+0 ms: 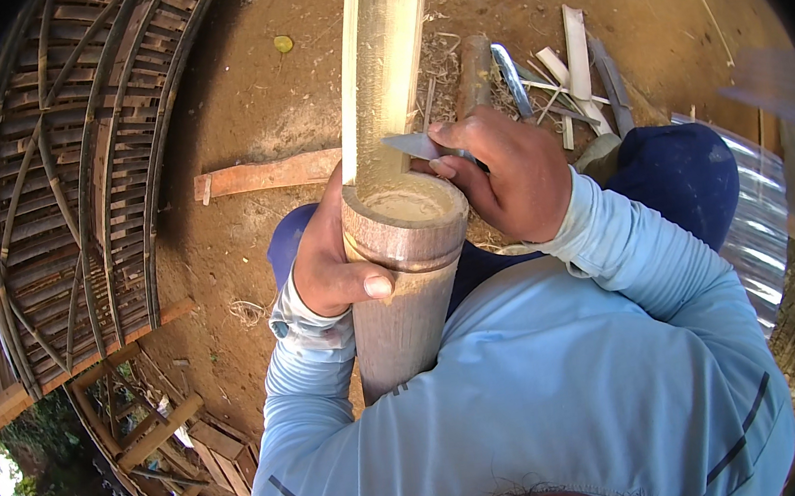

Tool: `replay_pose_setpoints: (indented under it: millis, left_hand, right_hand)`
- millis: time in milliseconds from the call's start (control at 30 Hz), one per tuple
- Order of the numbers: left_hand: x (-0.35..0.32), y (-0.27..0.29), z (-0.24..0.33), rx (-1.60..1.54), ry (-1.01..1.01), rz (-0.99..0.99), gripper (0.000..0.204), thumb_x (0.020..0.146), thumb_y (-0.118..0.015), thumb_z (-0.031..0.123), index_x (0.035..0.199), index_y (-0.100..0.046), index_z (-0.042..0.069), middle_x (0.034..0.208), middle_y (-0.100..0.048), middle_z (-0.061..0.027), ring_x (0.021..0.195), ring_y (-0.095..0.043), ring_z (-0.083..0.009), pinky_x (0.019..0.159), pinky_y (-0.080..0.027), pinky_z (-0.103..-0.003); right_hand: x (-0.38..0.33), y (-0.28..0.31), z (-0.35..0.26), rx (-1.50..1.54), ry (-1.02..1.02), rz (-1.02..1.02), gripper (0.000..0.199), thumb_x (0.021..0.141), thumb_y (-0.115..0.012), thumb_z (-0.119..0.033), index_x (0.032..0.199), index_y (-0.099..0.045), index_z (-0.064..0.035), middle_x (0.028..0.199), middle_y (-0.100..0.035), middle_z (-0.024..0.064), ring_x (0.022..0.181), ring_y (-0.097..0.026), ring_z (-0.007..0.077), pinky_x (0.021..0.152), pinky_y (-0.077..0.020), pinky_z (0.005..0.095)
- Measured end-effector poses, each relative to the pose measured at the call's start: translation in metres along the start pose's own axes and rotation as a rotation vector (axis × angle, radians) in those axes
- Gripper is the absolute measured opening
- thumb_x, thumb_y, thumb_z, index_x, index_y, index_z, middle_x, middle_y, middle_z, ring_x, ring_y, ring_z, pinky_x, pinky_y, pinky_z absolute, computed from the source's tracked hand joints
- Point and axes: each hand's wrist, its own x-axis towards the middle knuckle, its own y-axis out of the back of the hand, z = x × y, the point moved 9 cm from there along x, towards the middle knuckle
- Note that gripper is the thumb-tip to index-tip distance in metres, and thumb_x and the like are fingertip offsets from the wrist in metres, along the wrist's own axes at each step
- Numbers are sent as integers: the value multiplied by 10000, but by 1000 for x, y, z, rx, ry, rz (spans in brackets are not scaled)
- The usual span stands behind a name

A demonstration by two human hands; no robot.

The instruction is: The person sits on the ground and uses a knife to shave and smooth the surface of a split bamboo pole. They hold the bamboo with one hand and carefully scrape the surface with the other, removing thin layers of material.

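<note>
A thick bamboo tube [402, 310] leans against my body. Its near part is a full round with a node ring, and its far part is cut down to a pale, open trough [383, 65]. My left hand [326, 260] is wrapped round the tube's left side, thumb lying across the front below the node. In my right hand [518, 175] is a knife, its short blade [414, 145] pointing left at the trough's right edge, just beyond the round rim. The knife's handle is mostly hidden by my fingers.
Bamboo strips and offcuts [577, 60] lie on the dirt ground beyond my right hand, by a short bamboo piece [474, 73] and a shiny curved object [511, 79]. A flat board [269, 175] lies ahead. Slatted bamboo structure [84, 165] stands left; corrugated sheet [751, 201] right.
</note>
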Motion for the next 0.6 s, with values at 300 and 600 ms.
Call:
replay_pose_setpoints:
  millis: [300,600]
  left_hand:
    - [4,-9,10,-12,-44,46,1124,542,-919,335,1409,-391,-148,1302,-593,-252,1127,-634,-300,985,-509,-400]
    - [3,-6,6,-43,-48,27,1114,543,-901,307,1415,-387,-158,1359,-561,-280,1152,-626,-305,987,-507,-397]
  right_hand:
    - [6,-1,7,-130,21,-16,172,938,-677,-249,1031,-628,-112,832,-594,87,712,-645,322,572,-517,418]
    - [7,-1,8,-168,60,11,188,925,-693,-268,1045,-653,-129,824,-590,77,676,-642,300,550,-522,410]
